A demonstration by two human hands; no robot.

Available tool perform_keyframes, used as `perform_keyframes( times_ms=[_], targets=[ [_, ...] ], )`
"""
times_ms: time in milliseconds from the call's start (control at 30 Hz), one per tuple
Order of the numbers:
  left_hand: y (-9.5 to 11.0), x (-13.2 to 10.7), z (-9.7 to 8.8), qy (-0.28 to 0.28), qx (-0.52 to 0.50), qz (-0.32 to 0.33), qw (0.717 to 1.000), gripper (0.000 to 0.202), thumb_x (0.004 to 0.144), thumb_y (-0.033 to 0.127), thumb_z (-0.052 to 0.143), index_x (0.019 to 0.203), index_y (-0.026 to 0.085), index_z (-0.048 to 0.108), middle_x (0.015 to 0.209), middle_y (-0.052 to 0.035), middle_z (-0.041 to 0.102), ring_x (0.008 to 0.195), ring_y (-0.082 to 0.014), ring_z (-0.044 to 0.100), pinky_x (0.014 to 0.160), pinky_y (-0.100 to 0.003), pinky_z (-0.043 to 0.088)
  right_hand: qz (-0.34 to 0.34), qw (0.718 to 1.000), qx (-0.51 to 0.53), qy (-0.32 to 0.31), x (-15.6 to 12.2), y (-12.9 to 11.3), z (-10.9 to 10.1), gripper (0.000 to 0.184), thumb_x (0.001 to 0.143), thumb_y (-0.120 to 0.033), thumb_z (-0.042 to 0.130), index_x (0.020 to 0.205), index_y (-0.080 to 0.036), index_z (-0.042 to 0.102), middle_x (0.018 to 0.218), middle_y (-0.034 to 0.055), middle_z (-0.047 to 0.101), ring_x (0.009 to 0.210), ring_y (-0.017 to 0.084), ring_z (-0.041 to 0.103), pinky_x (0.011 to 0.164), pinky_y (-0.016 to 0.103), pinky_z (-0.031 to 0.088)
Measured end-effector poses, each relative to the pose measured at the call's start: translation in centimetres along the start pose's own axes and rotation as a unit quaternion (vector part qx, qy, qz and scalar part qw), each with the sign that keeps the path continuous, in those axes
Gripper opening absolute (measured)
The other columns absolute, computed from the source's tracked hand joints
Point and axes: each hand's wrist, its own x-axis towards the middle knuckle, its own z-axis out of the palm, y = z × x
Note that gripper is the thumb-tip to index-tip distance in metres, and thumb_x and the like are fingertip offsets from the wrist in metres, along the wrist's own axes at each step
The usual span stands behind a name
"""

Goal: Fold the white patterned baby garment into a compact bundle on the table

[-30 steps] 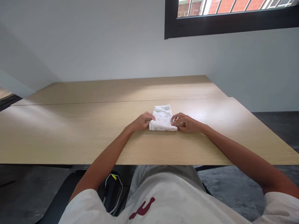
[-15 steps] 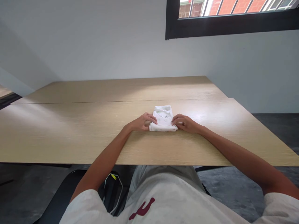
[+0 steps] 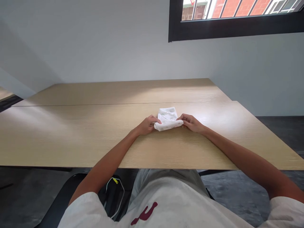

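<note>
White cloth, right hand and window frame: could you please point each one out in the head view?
White cloth [image 3: 168, 124], head view: its near, folded part.
Right hand [image 3: 193, 124], head view: back of the hand.
Window frame [image 3: 235, 28], head view: its dark lower bar.

Office-like — pale tables [image 3: 71, 136], barred window [image 3: 237, 9]

The window [image 3: 237, 24] is cropped; marks [image 3: 172, 118] on the cloth [image 3: 168, 120] are too small to tell.

A dark-framed window [image 3: 228, 29] is set in the pale wall [image 3: 114, 44] above a dark grey floor [image 3: 280, 129].
</note>
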Motion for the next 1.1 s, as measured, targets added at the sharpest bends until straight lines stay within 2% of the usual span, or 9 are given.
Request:
perform_keyframes(
  times_ms=[167, 267, 400, 500, 567, 667, 733, 933, 1100],
  targets=[
    [1.0, 0.5, -0.2, -0.008, -0.172, -0.080, 0.982, 0.038, 0.079, 0.046, 0.069, 0.101, 0.015, 0.074, 0.105, -0.0094, 0.072, 0.099, -0.0252, 0.065, 0.087, -0.035, 0.051, 0.057, 0.991, 0.113, 0.037, -0.1, 0.2, 0.4, 0.037, 0.077, -0.050, 0.075, 0.084, -0.019, 0.057, 0.072, -0.0003, 0.063, 0.062, 0.012, 0.059, 0.060, 0.026, 0.048],
    [1.5, 0.6, 0.0, 0.003, -0.270, -0.159, 0.950, 0.039, 0.075, 0.043, 0.073, 0.103, 0.015, 0.074, 0.099, -0.0080, 0.074, 0.094, -0.0236, 0.066, 0.087, -0.036, 0.049, 0.090, 0.979, 0.168, 0.070, -0.2, -0.1, 1.1, 0.037, 0.074, -0.047, 0.078, 0.083, -0.018, 0.056, 0.066, -0.0026, 0.058, 0.056, 0.009, 0.055, 0.053, 0.023, 0.045],
    [1.7, 0.8, 0.3, 0.043, -0.296, -0.242, 0.923, 0.032, 0.071, 0.035, 0.070, 0.095, 0.015, 0.074, 0.093, -0.0074, 0.073, 0.081, -0.0176, 0.064, 0.072, -0.029, 0.047, 0.164, 0.960, 0.204, 0.101, -0.5, -1.0, 1.8, 0.034, 0.070, -0.041, 0.079, 0.082, -0.017, 0.057, 0.058, -0.0056, 0.047, 0.045, 0.005, 0.039, 0.040, 0.020, 0.031],
    [2.1, 0.8, 0.2, 0.047, -0.307, -0.226, 0.923, 0.032, 0.074, 0.037, 0.061, 0.091, 0.013, 0.072, 0.088, -0.0078, 0.070, 0.076, -0.0166, 0.061, 0.060, -0.026, 0.042, 0.195, 0.948, 0.223, 0.120, -0.5, -1.3, 2.0, 0.030, 0.070, -0.037, 0.077, 0.077, -0.018, 0.056, 0.054, -0.0066, 0.040, 0.044, 0.005, 0.032, 0.038, 0.020, 0.026],
    [2.5, 0.6, 0.2, 0.031, -0.314, -0.188, 0.930, 0.037, 0.075, 0.040, 0.063, 0.100, 0.013, 0.070, 0.093, -0.0077, 0.069, 0.079, -0.0173, 0.061, 0.060, -0.025, 0.044, 0.199, 0.941, 0.240, 0.133, -0.5, -1.3, 2.0, 0.027, 0.069, -0.033, 0.076, 0.073, -0.018, 0.055, 0.053, -0.0070, 0.035, 0.046, 0.005, 0.033, 0.038, 0.020, 0.028],
    [3.1, 0.1, 0.6, 0.021, -0.275, -0.139, 0.951, 0.067, 0.062, 0.036, 0.083, 0.121, 0.018, 0.058, 0.107, -0.0072, 0.067, 0.089, -0.0195, 0.064, 0.068, -0.026, 0.050, 0.199, 0.936, 0.255, 0.141, -0.5, -1.2, 2.1, 0.022, 0.067, -0.027, 0.075, 0.074, -0.017, 0.056, 0.058, -0.0050, 0.041, 0.050, 0.006, 0.039, 0.042, 0.019, 0.036],
    [3.2, 0.0, 1.2, 0.043, -0.244, -0.121, 0.961, 0.079, 0.055, 0.034, 0.091, 0.123, 0.018, 0.054, 0.109, -0.0080, 0.067, 0.093, -0.0209, 0.065, 0.071, -0.027, 0.052, 0.202, 0.934, 0.258, 0.139, -0.5, -1.1, 2.1, 0.020, 0.068, -0.025, 0.074, 0.077, -0.016, 0.059, 0.062, -0.0028, 0.046, 0.052, 0.006, 0.043, 0.044, 0.019, 0.039],
    [3.2, 0.5, 2.3, 0.103, -0.276, -0.140, 0.945, 0.061, 0.068, 0.047, 0.084, 0.113, 0.011, 0.065, 0.115, -0.0124, 0.071, 0.103, -0.0255, 0.067, 0.089, -0.037, 0.055, 0.164, 0.949, 0.240, 0.125, -0.6, -1.2, 2.1, 0.017, 0.073, -0.027, 0.067, 0.083, -0.016, 0.058, 0.064, -0.0007, 0.053, 0.053, 0.009, 0.050, 0.047, 0.023, 0.042],
    [3.2, 0.6, 2.1, 0.154, -0.273, -0.180, 0.932, 0.060, 0.067, 0.057, 0.082, 0.106, 0.012, 0.069, 0.107, -0.0112, 0.074, 0.096, -0.0271, 0.069, 0.082, -0.037, 0.057, 0.076, 0.990, 0.093, 0.076, -0.9, -1.8, 2.5, 0.029, 0.073, -0.030, 0.071, 0.098, -0.017, 0.064, 0.085, 0.0037, 0.066, 0.068, 0.014, 0.059, 0.058, 0.026, 0.047]
  ],
)
